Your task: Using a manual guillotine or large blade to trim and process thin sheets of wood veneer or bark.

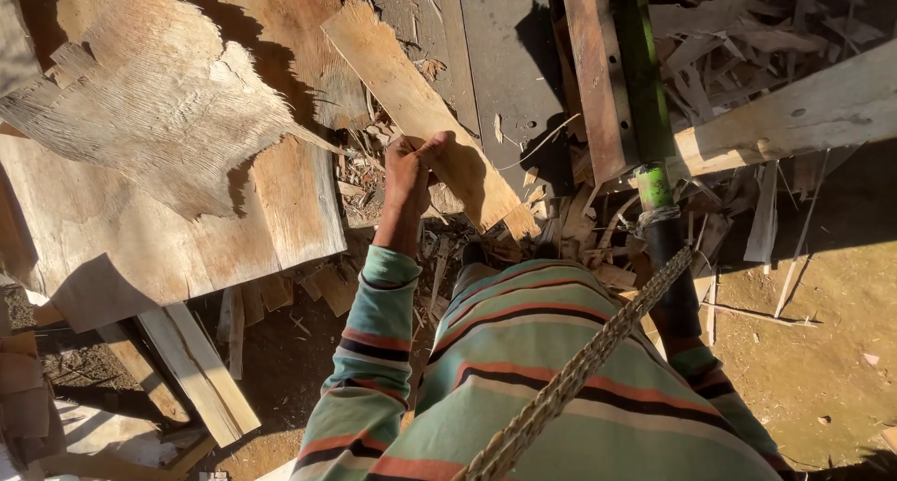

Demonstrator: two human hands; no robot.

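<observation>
Looking down past my striped sleeves, I see the biggest thing first: a broad plywood sheet [140, 229] filling the left side, its top layer peeling up into a ragged, curling veneer flap [159, 117]. Its lower right corner ends just short of my left forearm. Right of that sheet runs a dark grey panel [505, 70], and beside it a rusty metal rail [593, 79] with a green pole [640, 70] lying along it. A pale timber beam [794, 112] slants in from the right edge over a heap of wood scraps and splinters [719, 42].

My left hand [409, 173] is clenched round the lower edge of a narrow wooden plank [420, 107], thumb on top; the plank slants from the upper middle down to the right, its lower end resting among the scraps ahead of me. My right hand is hidden behind the dark lower end of the pole, so I cannot tell its grip. A braided rope [570, 378] crosses my chest diagonally.

Open room lies only on the bare dirt floor [804, 350] at lower right. Short board offcuts [201, 369] crowd the lower left.
</observation>
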